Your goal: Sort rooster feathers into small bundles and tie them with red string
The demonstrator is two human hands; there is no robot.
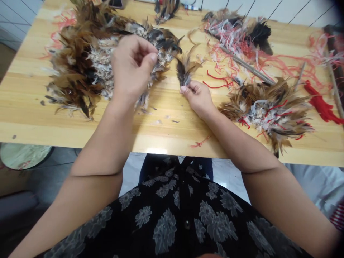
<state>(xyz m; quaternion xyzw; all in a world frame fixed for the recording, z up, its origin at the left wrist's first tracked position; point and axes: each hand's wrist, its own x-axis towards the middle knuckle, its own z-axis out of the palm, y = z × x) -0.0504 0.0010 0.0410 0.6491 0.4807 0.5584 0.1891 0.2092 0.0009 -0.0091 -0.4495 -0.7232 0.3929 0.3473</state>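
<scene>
Right now, the right hand (199, 96) is working near the centre of the frame, thumb and forefinger pinching a small bunch of feathers (186, 70) by its base, brown and dark tips fanning out toward the top. And the left hand (131, 66)? It's hovering left of centre, over the edge of a big feather pile (72, 61), fingers curling in, thumb and forefinger pressing together; whether they're gripping some tiny thing, I cannot tell.

That pile is filling the upper left, brown and black plumes ringing a pale, fluffy middle, with pink strands (67, 19) poking out behind it. Over on the right side, a second feather heap (282, 96) is lying with red bits showing among its whitish stems, and just beside it, at the far right, a bundle of red yarn (322, 104) is resting on the wooden table (161, 138). Loose red lengths (217, 80) are curling just right of the pinched bunch.

Up in the upper right, a tangle of pink and white strands (228, 34) is spreading across more feathers, thin sticks (248, 66) slanting below it. At the top edge, another feather cluster (166, 11) is sitting near a white-and-blue object (191, 7).
</scene>
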